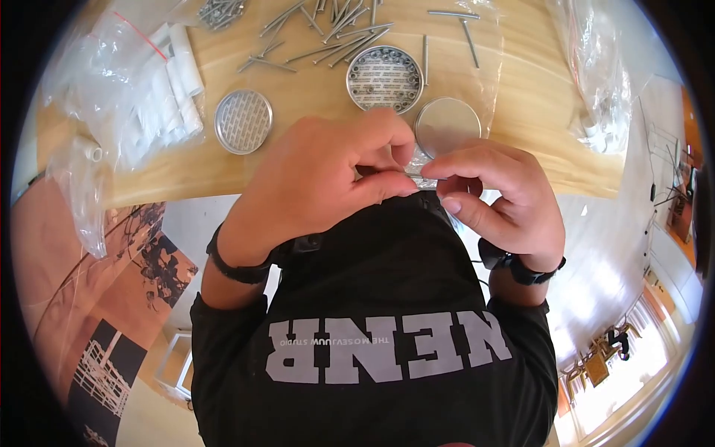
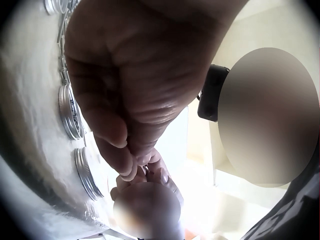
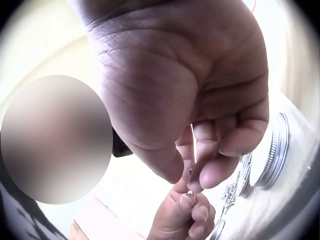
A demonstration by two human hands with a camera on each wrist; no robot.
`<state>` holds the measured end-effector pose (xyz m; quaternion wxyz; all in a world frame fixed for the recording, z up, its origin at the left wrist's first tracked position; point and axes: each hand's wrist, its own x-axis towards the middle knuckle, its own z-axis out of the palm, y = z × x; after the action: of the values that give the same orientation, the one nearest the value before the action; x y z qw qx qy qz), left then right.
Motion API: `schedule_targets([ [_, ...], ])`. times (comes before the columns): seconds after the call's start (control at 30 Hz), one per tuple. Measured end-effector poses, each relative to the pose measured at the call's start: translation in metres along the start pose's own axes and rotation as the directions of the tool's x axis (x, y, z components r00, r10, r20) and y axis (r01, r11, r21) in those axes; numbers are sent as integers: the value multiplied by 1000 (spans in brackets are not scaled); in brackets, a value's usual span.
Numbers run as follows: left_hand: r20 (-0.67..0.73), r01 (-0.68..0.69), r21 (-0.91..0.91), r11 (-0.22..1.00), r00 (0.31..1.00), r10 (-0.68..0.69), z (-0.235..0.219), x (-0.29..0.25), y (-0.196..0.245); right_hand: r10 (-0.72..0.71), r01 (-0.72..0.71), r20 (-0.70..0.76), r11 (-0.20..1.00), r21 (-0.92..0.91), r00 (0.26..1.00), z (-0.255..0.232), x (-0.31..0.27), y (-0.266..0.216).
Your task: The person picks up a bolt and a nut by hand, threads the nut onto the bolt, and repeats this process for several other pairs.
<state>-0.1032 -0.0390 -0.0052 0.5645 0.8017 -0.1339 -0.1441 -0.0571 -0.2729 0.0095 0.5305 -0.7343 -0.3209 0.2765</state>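
Note:
In the head view my left hand [image 1: 328, 167] pinches a thin metal bolt [image 1: 415, 176] between thumb and index finger, above the table's near edge. My right hand [image 1: 506, 190] has its index fingertip right at the bolt's other end, its thumb held a little apart and its fingers loosely bent. The left wrist view shows the left hand [image 2: 135, 75] with its fingertips meeting those of the other hand. In the right wrist view a gap shows between thumb and index finger of the right hand [image 3: 185, 85]; fingers mostly hide the bolt.
Beyond the hands stands a round tin [image 1: 357, 93] with small nuts in it. A patterned round tin [image 1: 243, 121] lies left and a plain round lid [image 1: 448, 123] right. Long bolts [image 1: 335, 48] lie scattered behind. Plastic bags [image 1: 160, 97] with white tubes cover the left side; another bag [image 1: 596, 67] lies right.

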Motion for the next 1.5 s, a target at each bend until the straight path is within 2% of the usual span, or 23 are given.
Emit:
schedule_targets([
  [0.1,12,45,-35,998,999,-44,3,-1,2,24,-28,-72,998,-58,997,8,2,4],
  [0.17,16,30,-33,999,999,-30,2,-1,3,-85,75,-57,985,-156,995,12,6,6],
  [0.33,10,-21,-17,1000,1000,21,2,-1,4,-128,108,-122,982,-152,984,19,6,9],
  [0.5,41,91,-161,983,996,-85,4,-3,7,-173,150,-116,971,-188,978,16,5,8],
  [0.57,32,64,-186,980,998,-59,5,-5,0,-167,131,-218,977,-170,962,17,4,8],
  [0.63,25,36,-212,977,999,-31,5,-5,-2,-186,145,-231,972,-183,955,17,5,10],
  [0.73,104,95,-224,970,992,-73,6,-2,1,-212,172,-231,968,-182,950,15,4,9],
  [0.8,95,-12,-164,986,995,28,7,-2,0,-227,192,-219,966,-172,949,15,4,7],
  [0.9,57,-30,-167,985,998,40,6,-4,0,-205,192,-212,978,-81,956,15,1,5],
  [0.97,49,-39,-149,988,998,47,6,-5,0,-130,152,-249,986,70,960,15,-2,4],
  [1.0,42,-52,-129,990,997,57,5,-5,1,-134,155,-252,986,66,959,14,-3,4],
  [1.07,59,-88,-76,993,994,92,2,-3,2,-105,118,-90,981,154,990,8,-7,7],
  [1.1,77,-121,-25,992,989,123,1,-2,2,-105,118,-91,981,155,990,2,-10,7],
  [1.17,71,-153,-12,988,986,154,4,-2,-1,-3,-9,100,993,114,995,-9,-18,5],
  [1.2,65,-185,-1,983,981,185,4,-3,-1,-5,-7,101,993,116,995,-10,-21,6],
  [1.23,64,-185,2,983,981,184,3,-4,0,90,-96,52,989,110,995,-11,-24,6],
  [1.3,-8,-81,-46,996,997,81,0,-5,3,223,-216,-25,962,164,974,-8,-29,6],
  [1.33,-8,-86,-46,995,996,85,-1,-3,2,223,-216,-27,963,161,975,-7,-31,7],
  [1.4,3,-95,5,995,995,95,-3,0,3,75,-57,-74,974,220,994,-6,-32,9],
  [1.43,-5,-99,13,995,995,99,-2,2,2,87,-56,-104,961,270,991,-6,-32,8],
  [1.47,17,-121,25,992,992,121,1,3,-1,75,-45,-104,964,263,992,-6,-30,8],
  [1.5,38,-149,37,988,988,147,3,6,-4,57,-31,-155,986,165,986,-5,-26,7],
])
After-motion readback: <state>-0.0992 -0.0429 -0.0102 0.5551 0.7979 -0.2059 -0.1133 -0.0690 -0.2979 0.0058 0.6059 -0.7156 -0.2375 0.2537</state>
